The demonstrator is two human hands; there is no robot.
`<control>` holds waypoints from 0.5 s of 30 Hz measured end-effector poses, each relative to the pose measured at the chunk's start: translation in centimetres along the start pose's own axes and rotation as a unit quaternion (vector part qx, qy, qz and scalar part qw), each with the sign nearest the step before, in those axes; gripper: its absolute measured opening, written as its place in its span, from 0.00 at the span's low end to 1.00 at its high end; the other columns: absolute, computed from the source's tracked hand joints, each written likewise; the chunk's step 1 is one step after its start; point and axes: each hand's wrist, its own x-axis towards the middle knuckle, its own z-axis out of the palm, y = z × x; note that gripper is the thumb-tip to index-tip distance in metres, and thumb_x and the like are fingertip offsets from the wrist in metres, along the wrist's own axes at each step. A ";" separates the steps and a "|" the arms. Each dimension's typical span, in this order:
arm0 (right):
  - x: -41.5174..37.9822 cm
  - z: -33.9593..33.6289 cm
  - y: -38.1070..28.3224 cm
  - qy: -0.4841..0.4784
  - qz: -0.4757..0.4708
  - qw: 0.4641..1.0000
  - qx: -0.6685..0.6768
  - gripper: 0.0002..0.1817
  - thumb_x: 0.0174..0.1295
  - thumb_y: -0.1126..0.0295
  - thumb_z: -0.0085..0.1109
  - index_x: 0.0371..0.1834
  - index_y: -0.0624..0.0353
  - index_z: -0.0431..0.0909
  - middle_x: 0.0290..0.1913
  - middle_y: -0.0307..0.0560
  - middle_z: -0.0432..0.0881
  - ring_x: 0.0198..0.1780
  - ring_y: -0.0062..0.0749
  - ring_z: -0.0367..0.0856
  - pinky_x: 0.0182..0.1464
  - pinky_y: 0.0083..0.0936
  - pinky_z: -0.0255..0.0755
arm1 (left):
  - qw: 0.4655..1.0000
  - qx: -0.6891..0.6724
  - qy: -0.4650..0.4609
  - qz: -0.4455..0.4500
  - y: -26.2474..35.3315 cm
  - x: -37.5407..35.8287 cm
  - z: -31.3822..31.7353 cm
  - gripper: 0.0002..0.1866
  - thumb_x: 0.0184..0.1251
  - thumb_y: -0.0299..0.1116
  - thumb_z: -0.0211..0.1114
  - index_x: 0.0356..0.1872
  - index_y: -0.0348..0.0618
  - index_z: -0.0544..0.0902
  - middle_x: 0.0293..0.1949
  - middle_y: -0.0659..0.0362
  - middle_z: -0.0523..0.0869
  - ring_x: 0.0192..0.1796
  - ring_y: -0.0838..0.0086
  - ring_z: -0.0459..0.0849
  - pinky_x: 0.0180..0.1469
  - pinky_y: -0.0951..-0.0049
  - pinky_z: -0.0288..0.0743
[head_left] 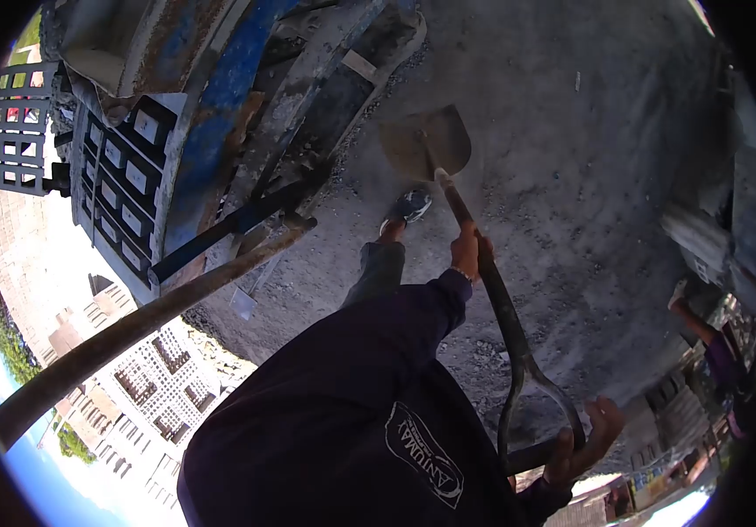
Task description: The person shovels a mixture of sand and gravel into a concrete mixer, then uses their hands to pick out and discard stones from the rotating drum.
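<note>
A shovel (502, 307) slants across the middle of the view, its broad, dusty blade (448, 140) near the grey ground beyond my shoe (411, 205). My left hand (467, 252) is wrapped round the shaft, partway between blade and handle. Down at the D-shaped handle (518, 386), my right hand (587, 443) touches the end of the grip. Its fingers are stretched out and apart, not curled round the bar. My dark sleeve and shirt (325, 395) fill the lower middle and hide part of the ground.
On the left stands a blue, rusty metal machine (228, 97) with a block mould-like grid (123, 184). A long pole (158, 325) juts from it toward the lower left. Grey sandy material (562, 176) covers the ground. Another person (722, 356) is at the right edge, near slabs (698, 233).
</note>
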 end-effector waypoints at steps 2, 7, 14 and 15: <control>2.7 3.7 -1.9 0.024 -0.107 0.994 -0.015 0.24 0.63 0.54 0.57 0.51 0.66 0.73 0.16 0.42 0.69 0.17 0.35 0.75 0.28 0.29 0.76 | 0.998 -0.046 -0.030 0.027 3.2 1.4 -0.4 0.19 0.66 0.51 0.53 0.30 0.44 0.74 0.19 0.58 0.76 0.21 0.65 0.77 0.25 0.60 0.73; 3.8 10.5 -6.7 -0.112 0.380 0.843 0.364 0.22 0.61 0.62 0.59 0.52 0.68 0.73 0.16 0.43 0.71 0.15 0.30 0.73 0.24 0.25 0.73 | 0.987 -0.114 -0.060 0.094 11.2 4.3 -1.3 0.19 0.66 0.53 0.52 0.31 0.46 0.75 0.18 0.60 0.75 0.20 0.67 0.76 0.25 0.63 0.71; 6.7 9.6 -3.4 -0.235 0.281 0.842 0.395 0.23 0.55 0.71 0.59 0.54 0.71 0.72 0.13 0.38 0.68 0.11 0.22 0.67 0.16 0.20 0.62 | 0.990 -0.110 -0.070 0.044 9.8 5.4 0.8 0.18 0.64 0.51 0.56 0.33 0.46 0.76 0.19 0.64 0.77 0.22 0.71 0.77 0.25 0.67 0.70; 8.1 9.0 -3.8 -0.281 0.255 0.858 0.346 0.24 0.52 0.73 0.63 0.52 0.73 0.72 0.17 0.44 0.74 0.14 0.23 0.71 0.18 0.20 0.65 | 0.991 -0.104 -0.070 0.044 10.0 5.3 1.6 0.17 0.64 0.50 0.57 0.32 0.46 0.76 0.18 0.64 0.77 0.21 0.71 0.77 0.25 0.67 0.71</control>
